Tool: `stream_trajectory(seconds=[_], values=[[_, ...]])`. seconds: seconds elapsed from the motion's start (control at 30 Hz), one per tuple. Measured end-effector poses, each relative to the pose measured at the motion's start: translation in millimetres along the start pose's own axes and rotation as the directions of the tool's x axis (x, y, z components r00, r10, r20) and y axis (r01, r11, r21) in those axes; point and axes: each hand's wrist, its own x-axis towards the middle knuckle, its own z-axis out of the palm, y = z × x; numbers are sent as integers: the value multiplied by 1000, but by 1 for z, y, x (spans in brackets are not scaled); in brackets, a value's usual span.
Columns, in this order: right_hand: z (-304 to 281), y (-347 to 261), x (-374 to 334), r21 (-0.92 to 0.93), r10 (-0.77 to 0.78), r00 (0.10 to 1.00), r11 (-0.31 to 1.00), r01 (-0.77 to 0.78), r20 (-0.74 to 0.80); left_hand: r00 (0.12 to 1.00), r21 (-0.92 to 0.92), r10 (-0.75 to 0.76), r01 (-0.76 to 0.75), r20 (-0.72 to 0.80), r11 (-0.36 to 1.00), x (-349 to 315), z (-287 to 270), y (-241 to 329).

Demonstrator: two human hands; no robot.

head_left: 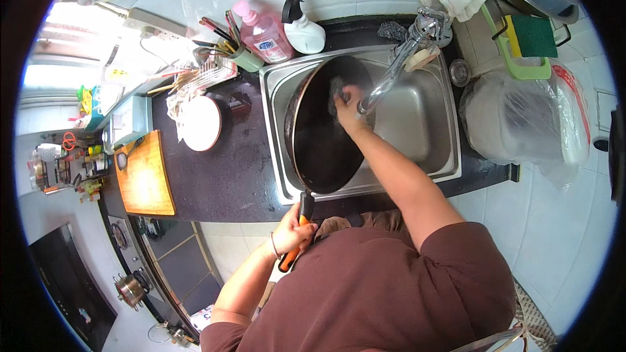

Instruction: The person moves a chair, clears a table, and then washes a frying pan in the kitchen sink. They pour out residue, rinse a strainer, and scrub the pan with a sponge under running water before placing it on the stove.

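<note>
A large black frying pan [319,137] is tilted over the left part of the steel sink [417,117], its inside facing right. My left hand [293,233] is closed around the pan's orange and black handle [304,212], near the counter's front edge. Inside the pan, my right hand [350,105] presses a grey steel wool scrubber [337,94] against the black surface; motion blurs it slightly. The chrome faucet [407,45] reaches from the back right corner, with its spout end beside my right wrist.
Behind the sink stand a pink soap bottle [266,36] and a white spray bottle [304,31]. To the left are a white plate [201,124] and a wooden cutting board [145,176]. A plastic-wrapped container [515,111] and a green rack holding a sponge [531,36] sit right.
</note>
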Motion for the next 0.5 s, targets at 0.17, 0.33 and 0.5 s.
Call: stream_trajectory(seconds=[0.17, 0.33, 0.5], values=[[-14, -117, -16, 645, 110, 921, 683, -343, 373, 985, 356, 44, 18, -167, 934, 10, -9, -20], [-36, -48, -93, 201, -150, 601, 979, -17, 785, 975, 246, 125, -78, -181, 966, 1, -17, -14], [0, 2, -13, -188, -26, 949, 978, 89, 314, 984, 305, 85, -34, -156, 952, -2, -12, -18]])
